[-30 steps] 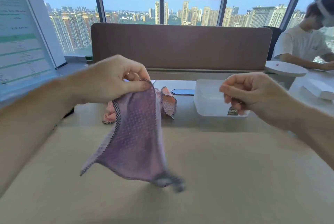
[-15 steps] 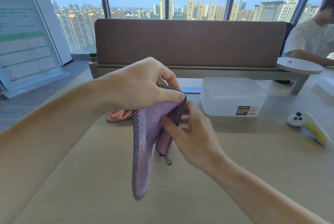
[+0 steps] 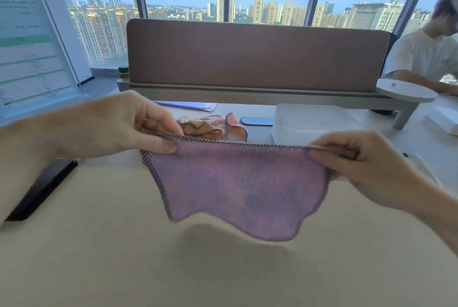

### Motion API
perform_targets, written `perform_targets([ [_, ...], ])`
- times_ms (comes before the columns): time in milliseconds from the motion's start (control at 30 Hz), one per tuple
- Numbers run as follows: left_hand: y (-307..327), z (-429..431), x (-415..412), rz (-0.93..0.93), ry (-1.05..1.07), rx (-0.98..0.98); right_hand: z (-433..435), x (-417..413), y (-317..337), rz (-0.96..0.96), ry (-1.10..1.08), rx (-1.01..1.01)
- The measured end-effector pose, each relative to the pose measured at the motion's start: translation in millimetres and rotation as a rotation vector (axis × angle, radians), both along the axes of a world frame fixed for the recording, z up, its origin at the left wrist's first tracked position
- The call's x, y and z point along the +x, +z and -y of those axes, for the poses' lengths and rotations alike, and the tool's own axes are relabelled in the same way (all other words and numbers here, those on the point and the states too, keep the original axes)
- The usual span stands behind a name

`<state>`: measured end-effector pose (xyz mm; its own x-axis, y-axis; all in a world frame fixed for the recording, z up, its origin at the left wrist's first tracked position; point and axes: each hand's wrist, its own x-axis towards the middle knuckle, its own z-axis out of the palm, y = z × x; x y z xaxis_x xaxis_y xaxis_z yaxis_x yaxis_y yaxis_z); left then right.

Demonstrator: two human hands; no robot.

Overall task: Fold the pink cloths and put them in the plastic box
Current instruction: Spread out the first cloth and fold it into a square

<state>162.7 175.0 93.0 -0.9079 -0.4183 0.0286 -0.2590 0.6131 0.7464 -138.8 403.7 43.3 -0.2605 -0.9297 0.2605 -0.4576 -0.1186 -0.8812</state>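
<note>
Two hands (left hand point(image 3: 116, 126), right hand point(image 3: 366, 165)) on pink cloth point(image 3: 238, 183)

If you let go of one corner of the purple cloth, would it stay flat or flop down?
Probably flop: the purple cloth already sags in a curve below the left hand and right hand. It looks light, pinched only by fingertips.

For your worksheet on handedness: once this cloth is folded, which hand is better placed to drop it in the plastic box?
Probably the right hand: it pinches the purple-pink cloth nearest the plastic box; the left hand is farther.
</note>
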Motion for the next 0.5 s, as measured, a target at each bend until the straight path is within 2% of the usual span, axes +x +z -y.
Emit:
perform_targets([
  [133,9,4,6,-0.114,-0.001,0.026,-4,-13,35,-0.070,0.044,0.057],
  [233,1,22,-20,-0.053,0.101,-0.067,25,-29,37,-0.050,0.020,0.179],
  [433,-102,59,-60,0.170,0.315,0.011,78,-52,-45,-0.072,-0.229,0.415],
  [500,-131,53,-69,0.220,0.366,-0.146,84,-51,-77,-0.169,-0.329,0.466],
])
